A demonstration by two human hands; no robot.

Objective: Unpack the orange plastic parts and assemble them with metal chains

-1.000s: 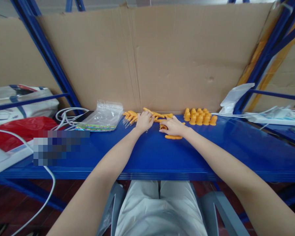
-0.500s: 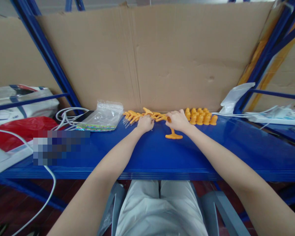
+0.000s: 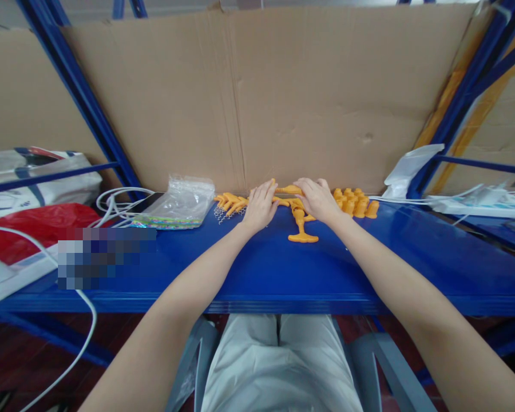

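My left hand and my right hand meet at the back of the blue shelf. Between them they hold an orange T-shaped plastic piece, each hand pinching one end. A second orange T-shaped piece lies flat on the shelf just in front of my right hand. Left of my left hand lies a pile of orange handles with small metal springs. Right of my right hand stands a cluster of orange caps.
A clear zip bag lies left of the pile, beside coiled white cable. A red bag and white bags sit far left. White plastic wrap and a power strip are at right. Cardboard backs the shelf.
Both hands moved back toward the cardboard. My right hand left the T-shaped piece lying on the shelf, and both hands now grip another orange piece raised between them.
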